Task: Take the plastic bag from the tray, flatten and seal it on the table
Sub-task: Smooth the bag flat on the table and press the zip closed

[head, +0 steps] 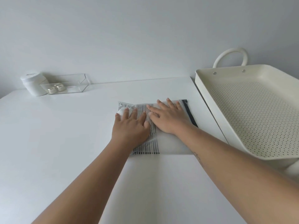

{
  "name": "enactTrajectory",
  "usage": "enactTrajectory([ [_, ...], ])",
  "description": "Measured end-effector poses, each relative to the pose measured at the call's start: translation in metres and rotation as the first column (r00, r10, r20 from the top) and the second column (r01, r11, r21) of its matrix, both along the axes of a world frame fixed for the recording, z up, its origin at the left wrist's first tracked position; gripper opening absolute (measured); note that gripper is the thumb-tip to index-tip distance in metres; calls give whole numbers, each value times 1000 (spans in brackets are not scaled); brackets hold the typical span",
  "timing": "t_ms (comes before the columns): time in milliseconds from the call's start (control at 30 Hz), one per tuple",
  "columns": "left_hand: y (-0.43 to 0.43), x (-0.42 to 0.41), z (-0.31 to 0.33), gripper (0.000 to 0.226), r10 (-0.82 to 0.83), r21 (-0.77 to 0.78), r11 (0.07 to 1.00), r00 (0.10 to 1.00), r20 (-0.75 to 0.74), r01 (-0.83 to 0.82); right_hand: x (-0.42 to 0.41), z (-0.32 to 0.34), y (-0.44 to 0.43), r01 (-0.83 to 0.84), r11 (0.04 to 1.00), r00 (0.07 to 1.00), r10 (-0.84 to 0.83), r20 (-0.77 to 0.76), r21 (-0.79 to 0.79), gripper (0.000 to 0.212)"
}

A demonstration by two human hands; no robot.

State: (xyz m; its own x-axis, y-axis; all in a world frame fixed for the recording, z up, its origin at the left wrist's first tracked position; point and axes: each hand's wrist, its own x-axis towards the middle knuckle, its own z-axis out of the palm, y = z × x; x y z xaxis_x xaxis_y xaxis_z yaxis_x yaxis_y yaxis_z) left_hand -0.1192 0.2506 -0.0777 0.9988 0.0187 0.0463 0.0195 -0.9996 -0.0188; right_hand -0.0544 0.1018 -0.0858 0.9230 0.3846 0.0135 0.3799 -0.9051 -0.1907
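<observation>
A translucent plastic bag [171,143] with black stripes on its left half and a dark zip strip along its right edge lies flat on the white table [56,143]. My left hand [131,126] presses palm down on the striped left part, fingers spread. Palm down as well, my right hand [168,118] rests on the bag's middle, fingers pointing left and up. The two hands touch at the fingertips. Neither hand grips the bag. A small puffed bulge shows under the left fingertips. The cream perforated tray [252,110] stands to the right with nothing in it.
The tray has a looped handle [231,55] at its far end and overhangs the table's right edge. At the back left stand a white jar [33,84] and a clear box [68,85] with two small items, against the wall.
</observation>
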Motion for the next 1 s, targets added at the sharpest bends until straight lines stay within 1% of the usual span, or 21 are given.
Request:
enactTrajectory([
  [167, -1, 0, 4, 62, 17, -8, 1000, 1000, -2, -17, 3, 4, -8, 39, 999, 999, -39, 22, -19, 57],
  [367, -1, 0, 10, 65, 27, 8, 1000, 1000, 0, -27, 7, 7, -17, 132, 991, 991, -131, 15, -17, 61],
  [533, -3, -4, 12, 64, 6, 3, 1000, 999, 33, -6, 15, 15, -44, 311, 951, 950, -311, -40, -8, 59],
  [600, -3, -6, 8, 64, -12, 21, 1000, 999, 51, 11, 12, 16, -57, 355, 935, 932, -355, -72, -3, 57],
  [700, 1, -6, 6, 65, -44, 43, 998, 999, 32, 42, 1, 20, -63, 336, 941, 930, -325, -173, 38, 55],
  [767, 11, -3, 10, 62, -83, 43, 996, 996, 39, 81, -8, 27, -65, 300, 944, 939, -266, -215, 140, 53],
  [800, 16, -2, 13, 61, -112, 68, 992, 992, 67, 107, -14, 30, -68, 279, 941, 947, -238, -214, 189, 49],
  [833, 23, 0, 17, 60, -152, 122, 983, 983, 106, 138, -20, 31, -69, 256, 941, 955, -211, -208, 222, 46],
  [900, 29, 1, 28, 60, -230, 252, 951, 956, 180, 181, -33, 28, -70, 205, 953, 968, -165, -187, 222, 44],
  [933, 26, -1, 32, 58, -250, 259, 947, 943, 219, 190, -39, 25, -70, 182, 963, 975, -150, -163, 199, 44],
  [967, 18, -5, 37, 54, -251, 208, 957, 932, 260, 199, -43, 22, -70, 168, 970, 981, -146, -131, 177, 43],
  [1000, 8, -12, 40, 49, -232, 104, 972, 928, 292, 210, -46, 19, -70, 165, 973, 984, -150, -99, 164, 43],
])
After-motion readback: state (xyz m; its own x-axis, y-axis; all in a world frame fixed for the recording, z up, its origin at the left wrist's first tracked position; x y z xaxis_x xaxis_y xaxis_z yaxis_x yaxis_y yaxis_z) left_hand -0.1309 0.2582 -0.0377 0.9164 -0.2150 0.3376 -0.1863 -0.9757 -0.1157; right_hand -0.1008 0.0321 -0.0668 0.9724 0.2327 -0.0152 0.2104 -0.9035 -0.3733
